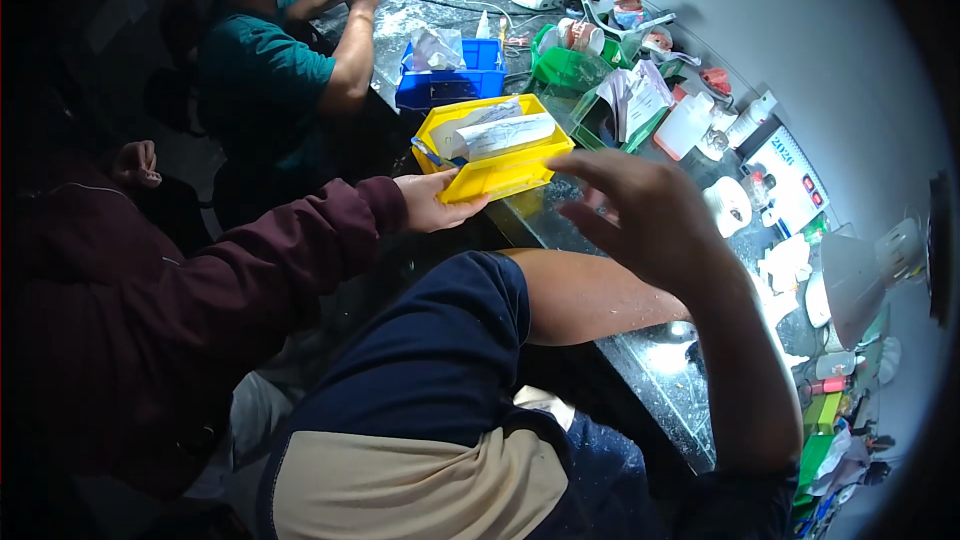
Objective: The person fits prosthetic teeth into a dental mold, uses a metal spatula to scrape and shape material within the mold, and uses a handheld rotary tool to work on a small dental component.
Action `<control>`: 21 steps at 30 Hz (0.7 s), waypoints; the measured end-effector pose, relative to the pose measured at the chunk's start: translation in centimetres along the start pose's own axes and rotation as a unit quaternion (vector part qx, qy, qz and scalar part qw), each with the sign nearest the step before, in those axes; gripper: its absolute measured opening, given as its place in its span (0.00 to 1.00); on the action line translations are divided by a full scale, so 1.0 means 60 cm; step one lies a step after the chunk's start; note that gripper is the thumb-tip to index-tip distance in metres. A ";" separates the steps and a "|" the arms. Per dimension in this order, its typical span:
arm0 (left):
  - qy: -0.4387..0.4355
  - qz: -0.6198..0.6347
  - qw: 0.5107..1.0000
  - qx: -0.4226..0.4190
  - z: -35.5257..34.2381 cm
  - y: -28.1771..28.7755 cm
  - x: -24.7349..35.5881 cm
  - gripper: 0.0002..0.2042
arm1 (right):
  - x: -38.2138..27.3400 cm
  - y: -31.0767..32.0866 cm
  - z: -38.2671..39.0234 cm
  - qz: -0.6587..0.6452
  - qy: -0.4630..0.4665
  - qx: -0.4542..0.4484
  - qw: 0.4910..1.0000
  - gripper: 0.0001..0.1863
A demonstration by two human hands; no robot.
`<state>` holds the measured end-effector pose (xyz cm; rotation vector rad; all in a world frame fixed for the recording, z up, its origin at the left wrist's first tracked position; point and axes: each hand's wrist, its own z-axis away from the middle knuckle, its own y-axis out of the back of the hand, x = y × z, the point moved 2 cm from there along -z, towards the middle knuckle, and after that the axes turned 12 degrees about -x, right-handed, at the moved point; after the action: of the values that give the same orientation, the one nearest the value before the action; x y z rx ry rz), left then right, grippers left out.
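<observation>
From where I stand, a yellow bin (500,180) is up in front of the bench, tilted, with a rolled sheet of printed white paper (510,135) and other papers lying in it. A neighbour in a maroon jacket (300,250) grips its near left corner, that co-worker's hand (440,204) tucked against the wall with the fingers underneath. The wearer's right hand (645,215) is raised at the bin's right end, held loosely wide, a clear gap between thumb and fingers and nothing in the grasp; whether a fingertip touches the rim I cannot tell. The left forearm (590,295) runs across below it from a navy sleeve toward the bench (680,390), but the left hand is hidden behind the right arm, so I can't tell how its grip stands. Just beyond the yellow bin sits a blue bin (440,92) with a clear plastic bag (437,50) on top, and to its right a green bin (568,70) holds a dental model (580,37). Farther right along the wall stand a desk calendar (785,180) and a white lamp shade (850,285). Up the bench, another worker in teal (262,70) bends over something held in both hands.
</observation>
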<state>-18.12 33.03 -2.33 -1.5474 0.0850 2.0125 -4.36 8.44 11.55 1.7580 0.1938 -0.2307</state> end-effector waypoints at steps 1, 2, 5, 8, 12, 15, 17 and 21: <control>-0.059 -0.012 0.998 -0.001 0.035 -0.004 0.042 0.31 | 0.000 -0.026 -0.045 0.005 0.003 -0.060 0.998 0.18; -0.040 -0.033 0.999 0.010 0.024 -0.013 0.056 0.29 | 0.006 -0.038 -0.066 0.019 -0.013 -0.111 0.994 0.18; 0.019 -0.092 0.995 0.044 -0.008 -0.043 0.072 0.24 | 0.043 -0.074 -0.097 0.027 -0.014 -0.100 0.994 0.21; 0.153 -0.088 0.950 0.259 -0.006 -0.054 0.060 0.23 | 0.071 -0.079 -0.100 -0.001 -0.037 -0.118 0.992 0.18; 0.341 -0.454 0.809 -0.152 -0.007 -0.033 0.158 0.31 | 0.081 -0.054 -0.084 -0.064 -0.053 -0.147 0.986 0.15; 0.270 -0.530 0.749 -0.292 0.019 -0.063 0.170 0.31 | 0.118 -0.045 -0.065 -0.045 -0.070 -0.134 0.987 0.17; 0.212 -0.560 0.736 -0.317 0.036 -0.092 0.160 0.31 | 0.130 -0.037 -0.060 -0.048 -0.077 -0.126 0.988 0.19; 0.099 -0.612 0.696 -0.361 0.090 -0.126 0.146 0.30 | 0.086 -0.018 -0.077 -0.064 -0.186 -0.115 0.974 0.22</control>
<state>-20.40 44.96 -6.25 -1.4957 -1.4255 0.7389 0.54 13.16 10.09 1.4446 0.0585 -0.6011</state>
